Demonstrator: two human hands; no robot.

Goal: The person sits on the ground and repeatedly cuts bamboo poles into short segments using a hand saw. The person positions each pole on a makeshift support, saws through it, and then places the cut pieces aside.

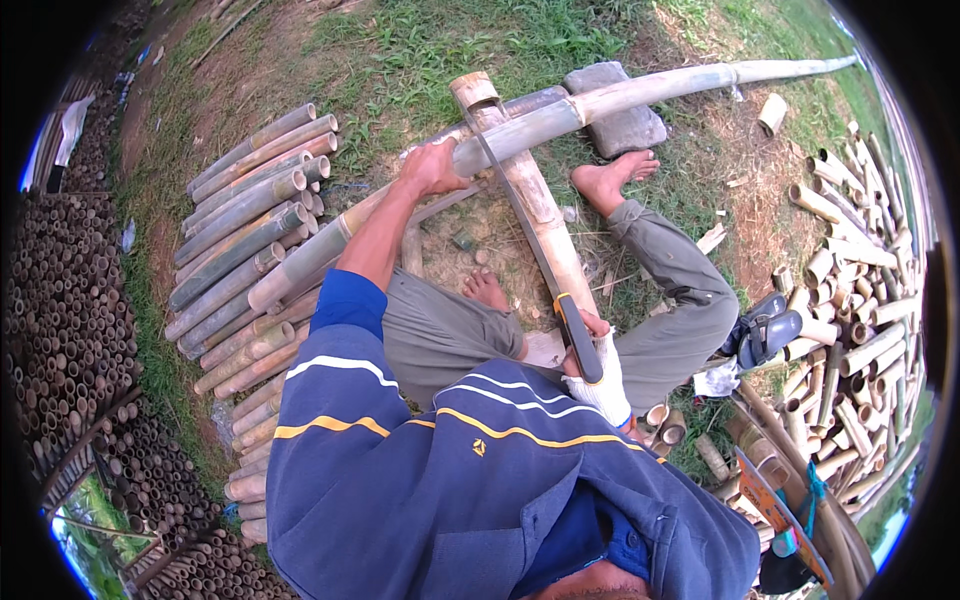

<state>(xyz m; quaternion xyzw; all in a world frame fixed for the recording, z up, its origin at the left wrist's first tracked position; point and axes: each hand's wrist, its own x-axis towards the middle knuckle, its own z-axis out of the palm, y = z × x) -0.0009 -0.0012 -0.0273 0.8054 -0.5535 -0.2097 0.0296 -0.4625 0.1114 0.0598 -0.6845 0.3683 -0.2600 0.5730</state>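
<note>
**Saw on a long bamboo pole**

We press our bare left hand (432,168) flat on the pale, smooth bamboo pole (560,112) crossing the upper centre, propped on a short bamboo log (525,190). Our gloved right hand (603,372) clasps the handsaw (530,240), its blade at the pole.

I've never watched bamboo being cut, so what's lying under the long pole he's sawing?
The long bamboo pole rests across a thicker bamboo log and against a flat grey stone, with grass below. The left hand presses it down; the gloved right hand holds the saw. The contact points themselves are hidden.
</note>
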